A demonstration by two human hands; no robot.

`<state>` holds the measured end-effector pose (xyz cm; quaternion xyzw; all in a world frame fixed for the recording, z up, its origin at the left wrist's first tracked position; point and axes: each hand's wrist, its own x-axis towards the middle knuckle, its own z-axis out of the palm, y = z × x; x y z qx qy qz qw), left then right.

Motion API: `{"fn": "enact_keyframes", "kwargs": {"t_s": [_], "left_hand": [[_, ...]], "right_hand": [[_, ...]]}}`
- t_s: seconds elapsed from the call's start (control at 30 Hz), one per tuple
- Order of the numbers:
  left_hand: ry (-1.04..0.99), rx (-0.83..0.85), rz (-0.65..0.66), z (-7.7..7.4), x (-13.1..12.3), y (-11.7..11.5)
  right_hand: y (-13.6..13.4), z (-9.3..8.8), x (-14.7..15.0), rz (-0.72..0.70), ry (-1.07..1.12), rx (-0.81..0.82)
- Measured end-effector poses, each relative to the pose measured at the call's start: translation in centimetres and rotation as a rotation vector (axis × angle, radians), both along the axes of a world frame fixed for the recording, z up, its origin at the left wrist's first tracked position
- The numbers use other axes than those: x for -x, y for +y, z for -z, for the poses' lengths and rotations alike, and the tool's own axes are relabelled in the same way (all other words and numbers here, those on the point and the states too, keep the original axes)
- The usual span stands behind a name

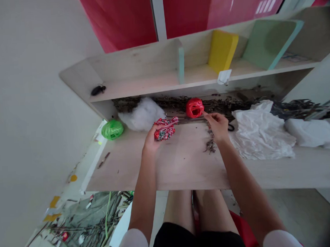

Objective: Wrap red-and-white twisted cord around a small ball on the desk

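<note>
My left hand is closed around a small gathered bundle of patterned cloth, coloured red, white and green, just above the desk. The bundle's striped, bunched end points right. At the right edge of a red ball of plastic twine, my right hand pinches with thumb and forefinger, seemingly on the twine's loose strand. The ball sits toward the back of the desk, its hollow core facing me. Left of the cloth bundle lies a fluffy heap of white stuffing.
A green ball of twine and a pen-like stick lie at the left. Dried stems line the back. Crumpled white paper covers the right side. Above is a shelf with a yellow divider; branches lie on the floor.
</note>
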<state>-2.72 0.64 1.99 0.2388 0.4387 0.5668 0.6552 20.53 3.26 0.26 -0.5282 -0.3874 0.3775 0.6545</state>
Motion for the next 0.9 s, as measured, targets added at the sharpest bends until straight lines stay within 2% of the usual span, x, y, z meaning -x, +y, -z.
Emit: {"fn": "enact_keyframes", "kwargs": {"t_s": [0.13, 0.23, 0.37, 0.53, 0.7, 0.77, 0.8, 0.9], "left_hand": [[0.006, -0.003, -0.027, 0.2, -0.1, 0.1], [0.012, 0.013, -0.042, 0.3, -0.2, 0.1], [-0.004, -0.007, -0.024, 0.2, -0.1, 0.1], [-0.038, -0.018, 0.008, 0.2, -0.2, 0.0], [-0.061, -0.014, 0.008, 0.0, -0.3, -0.2], [-0.056, -0.002, 0.017, -0.1, -0.4, -0.4], [-0.059, -0.002, 0.024, -0.2, -0.5, -0.5], [-0.077, -0.010, 0.045, -0.2, -0.7, -0.7]], "right_hand": [[0.7, 1.2, -0.7, 0.153, -0.135, -0.117], [0.6, 1.5, -0.9, 0.208, -0.287, -0.127], [0.5, 1.8, -0.8, 0.223, -0.505, -0.140], [0.5, 2.2, -0.7, 0.215, -0.670, -0.168], [0.1, 1.8, -0.4, 0.264, -0.774, -0.129], [-0.1, 1.5, 0.0, 0.184, -0.742, -0.170], [-0.2, 1.4, 0.2, 0.101, -0.696, -0.202], [-0.7, 0.9, 1.1, -0.236, -0.496, -0.235]]}}
